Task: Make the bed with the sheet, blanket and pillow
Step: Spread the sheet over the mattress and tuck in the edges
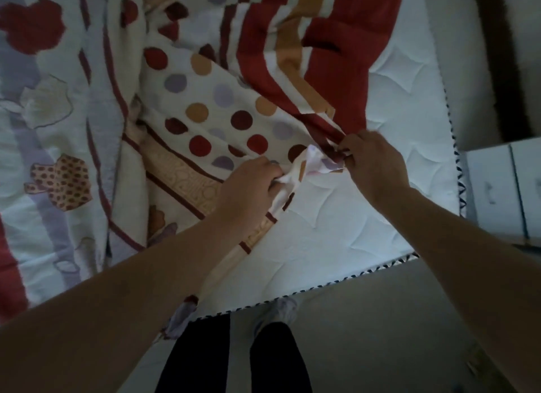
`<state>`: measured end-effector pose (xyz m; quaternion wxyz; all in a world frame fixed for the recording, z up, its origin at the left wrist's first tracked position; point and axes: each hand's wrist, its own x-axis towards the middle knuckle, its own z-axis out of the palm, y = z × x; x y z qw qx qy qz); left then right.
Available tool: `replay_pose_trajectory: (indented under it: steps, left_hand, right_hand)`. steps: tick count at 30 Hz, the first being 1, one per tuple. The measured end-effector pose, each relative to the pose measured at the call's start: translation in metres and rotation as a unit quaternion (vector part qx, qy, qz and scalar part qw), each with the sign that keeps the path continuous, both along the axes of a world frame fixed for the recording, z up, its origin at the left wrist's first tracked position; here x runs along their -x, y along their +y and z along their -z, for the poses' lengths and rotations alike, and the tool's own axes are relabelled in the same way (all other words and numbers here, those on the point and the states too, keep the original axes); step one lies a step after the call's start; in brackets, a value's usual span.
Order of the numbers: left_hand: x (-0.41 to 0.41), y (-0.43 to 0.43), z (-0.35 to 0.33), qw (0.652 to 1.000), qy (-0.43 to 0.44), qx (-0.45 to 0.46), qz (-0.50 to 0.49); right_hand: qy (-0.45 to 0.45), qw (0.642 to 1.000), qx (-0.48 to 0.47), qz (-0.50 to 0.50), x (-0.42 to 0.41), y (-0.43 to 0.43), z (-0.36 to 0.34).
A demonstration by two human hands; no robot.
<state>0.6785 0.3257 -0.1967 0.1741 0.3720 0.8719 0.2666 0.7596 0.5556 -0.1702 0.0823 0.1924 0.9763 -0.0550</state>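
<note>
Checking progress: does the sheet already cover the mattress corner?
No, the mattress corner lies bare beside the bunched sheet.

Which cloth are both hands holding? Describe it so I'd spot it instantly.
Start at the bare white mattress corner. The sheet lies bunched there, held by left hand and right hand. Unlike the flowered blanket beside it, it shows polka dots.

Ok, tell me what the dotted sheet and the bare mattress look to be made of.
The dotted sheet: thin woven cloth, probably cotton, matte; it crumples into fine folds where the left hand and right hand grip it. The mattress: white quilted textile cover, faintly smooth, with stitched puckered curves and a dark-and-white corded edge.
</note>
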Motion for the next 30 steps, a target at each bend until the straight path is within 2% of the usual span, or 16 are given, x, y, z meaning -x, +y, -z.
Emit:
replay_pose_trajectory:
  steps: [10,16,22,30]
  left_hand:
    - [-0.107,0.083,-0.011,0.986,-0.061,-0.016,0.152]
    - [-0.170,0.122,-0.007,0.970,-0.060,0.005,0.236]
    - [-0.216,0.149,-0.002,0.953,-0.086,0.019,0.291]
    - [-0.265,0.172,0.001,0.935,-0.079,0.041,0.342]
  right_hand:
    - [0.004,0.996,-0.018,0.093,-0.114,0.085,-0.023]
    - [-0.004,0.989,-0.020,0.148,-0.188,0.129,-0.028]
    - [0.006,0.983,-0.005,0.183,-0.257,0.151,-0.025]
    - [0.011,0.971,-0.001,0.240,-0.340,0.160,-0.019]
